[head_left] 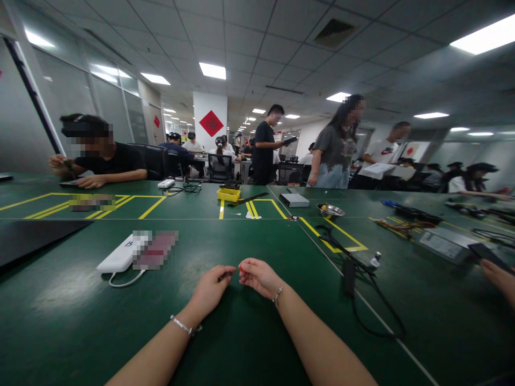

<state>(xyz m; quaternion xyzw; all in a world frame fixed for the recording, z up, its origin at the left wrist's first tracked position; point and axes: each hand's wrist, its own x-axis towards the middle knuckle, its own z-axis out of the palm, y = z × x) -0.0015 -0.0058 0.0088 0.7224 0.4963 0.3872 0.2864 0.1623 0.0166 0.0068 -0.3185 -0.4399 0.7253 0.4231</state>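
Observation:
Both my hands rest on the green table [249, 241] close in front of me, fingertips meeting. My left hand [212, 288] is closed in a pinch on a small dark thin object too small to name. My right hand [257, 276] is also pinched, its fingertips touching the same spot. Each wrist wears a thin bracelet. A white power bank [120, 256] with a white cable lies to the left, beyond my left hand.
A black cable with an adapter [349, 276] trails to the right. Farther off sit a yellow tray [228, 194], a grey box [294, 199] and a metal bowl [330, 210]. A seated person [100, 155] works at far left; others stand behind. Another person's hand [501, 279] enters at right.

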